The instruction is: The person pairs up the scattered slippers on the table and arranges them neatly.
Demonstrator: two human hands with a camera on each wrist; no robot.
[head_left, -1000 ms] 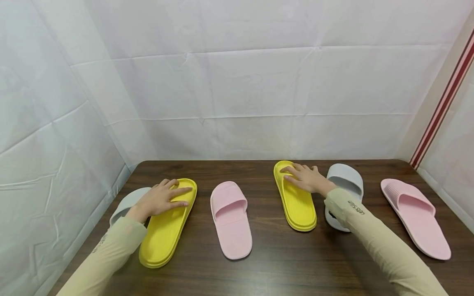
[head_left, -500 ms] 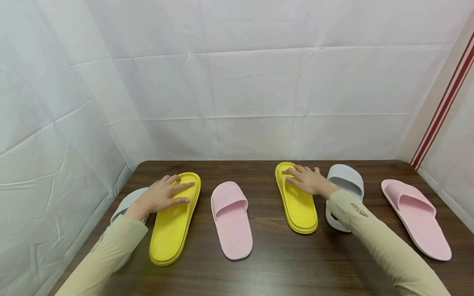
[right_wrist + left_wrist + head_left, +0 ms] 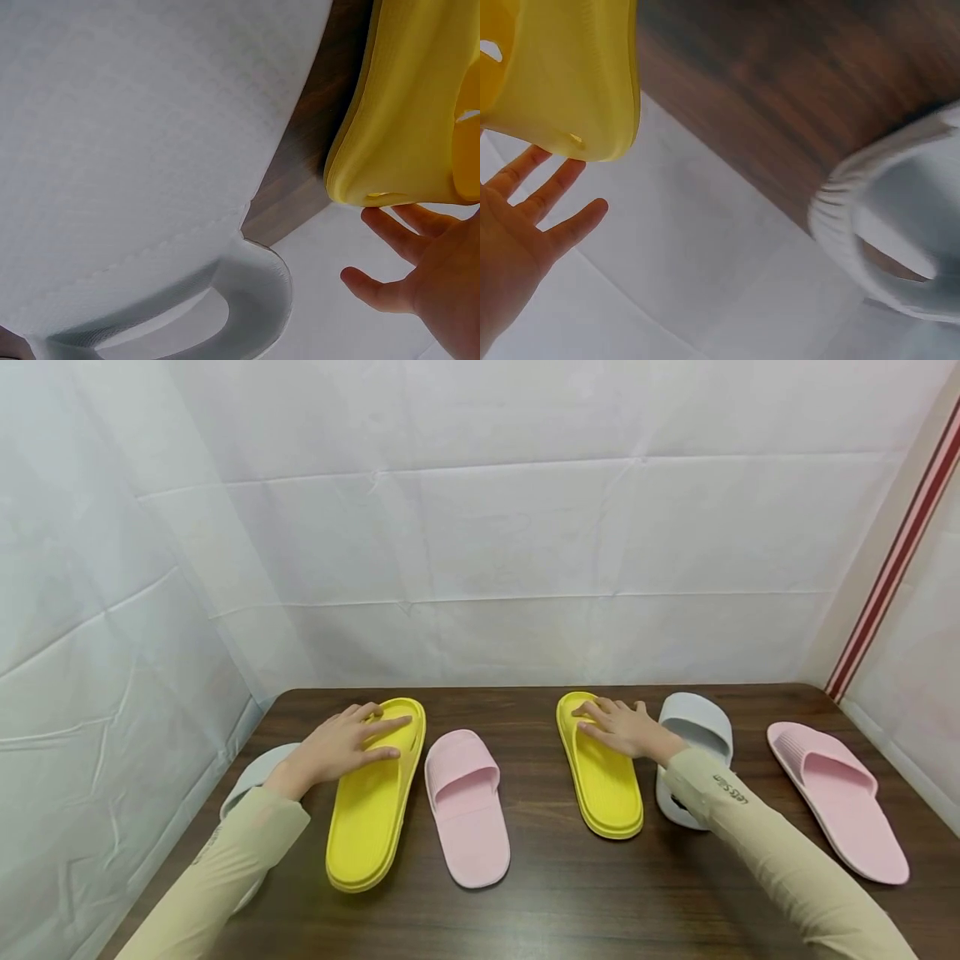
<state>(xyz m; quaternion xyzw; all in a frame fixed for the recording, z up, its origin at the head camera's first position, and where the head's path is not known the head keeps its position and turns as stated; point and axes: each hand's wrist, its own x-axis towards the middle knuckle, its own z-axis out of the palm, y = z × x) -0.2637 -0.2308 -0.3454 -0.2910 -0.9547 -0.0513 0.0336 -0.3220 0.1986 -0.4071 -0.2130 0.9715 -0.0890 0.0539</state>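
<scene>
- Biggest thing first: brown table (image 3: pixel 540 914), slippers spread across it, most of their length running near-to-far.
- Left yellow slipper (image 3: pixel 367 835) sits just left of the middle pink slipper (image 3: pixel 477 843). Long axis tips its far end right; can't tell if it's flat on the wood.
- Right yellow slipper (image 3: pixel 611 793) is well apart, past that pink one, far end tipped left, so the two yellows lean toward each other.
- Left hand (image 3: pixel 337 747) is on the left yellow's far end, so most of the slipper lies back toward the person. It's also the hand nearer the pink.
- Right hand (image 3: pixel 625 727) does the same on the right yellow.
- Fingers (image 3: pixel 562 184) on both look spread and mostly straight, touching the slippers, not visibly wrapped round anything.
</scene>
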